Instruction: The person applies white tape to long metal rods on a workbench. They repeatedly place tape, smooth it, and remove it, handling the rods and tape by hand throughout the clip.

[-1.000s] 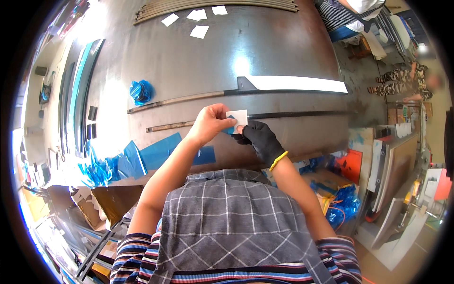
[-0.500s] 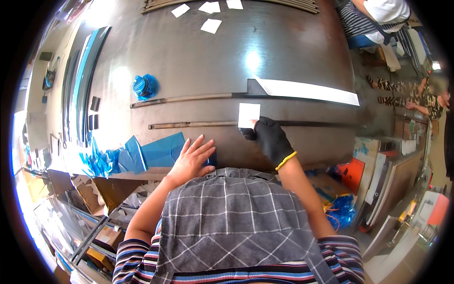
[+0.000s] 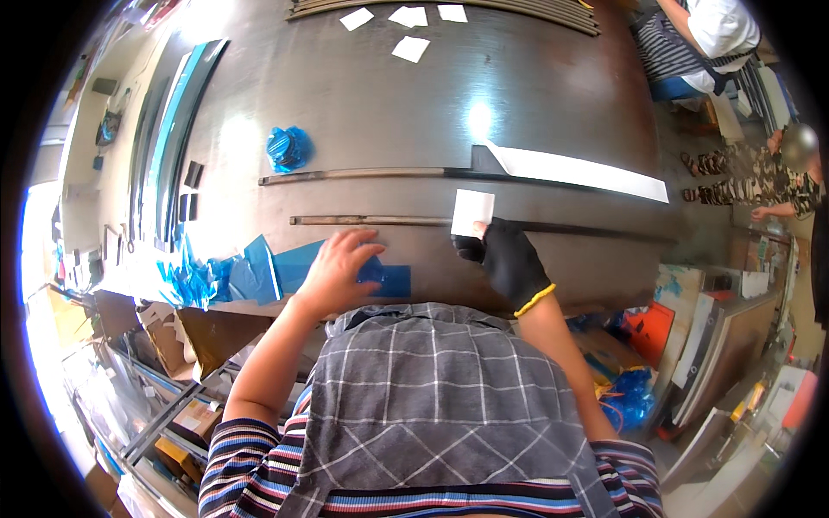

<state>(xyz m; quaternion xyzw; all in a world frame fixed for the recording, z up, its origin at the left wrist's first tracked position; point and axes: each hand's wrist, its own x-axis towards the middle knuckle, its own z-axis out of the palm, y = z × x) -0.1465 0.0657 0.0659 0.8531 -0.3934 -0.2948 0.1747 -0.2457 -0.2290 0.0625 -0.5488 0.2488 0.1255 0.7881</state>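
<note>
My right hand (image 3: 511, 263), in a black glove with a yellow cuff, grips a square piece of white paper (image 3: 474, 210) by its near edge. The paper lies over a long thin dark strip (image 3: 380, 221) that runs across the table. My bare left hand (image 3: 339, 269) is over a flat sheet of blue film (image 3: 393, 281), fingers spread and slightly bent; whether it touches the film I cannot tell. Farther off is a second strip (image 3: 363, 173), parallel to the first. At its right part a long white strip (image 3: 579, 173) lies, one end peeled up to a point.
Crumpled blue film (image 3: 190, 274) lies at the table's near left, a blue-wrapped roll (image 3: 288, 149) beyond it. Several white paper squares (image 3: 410, 49) lie near a bundle of brown bars (image 3: 449, 7) at the far edge. Long strips (image 3: 177, 121) line the left side. Two people stand off to the right.
My left hand has risen from lying flat and shifted left, uncovering more blue film. My right hand keeps its hold on the white paper. The whole view has shifted slightly.
</note>
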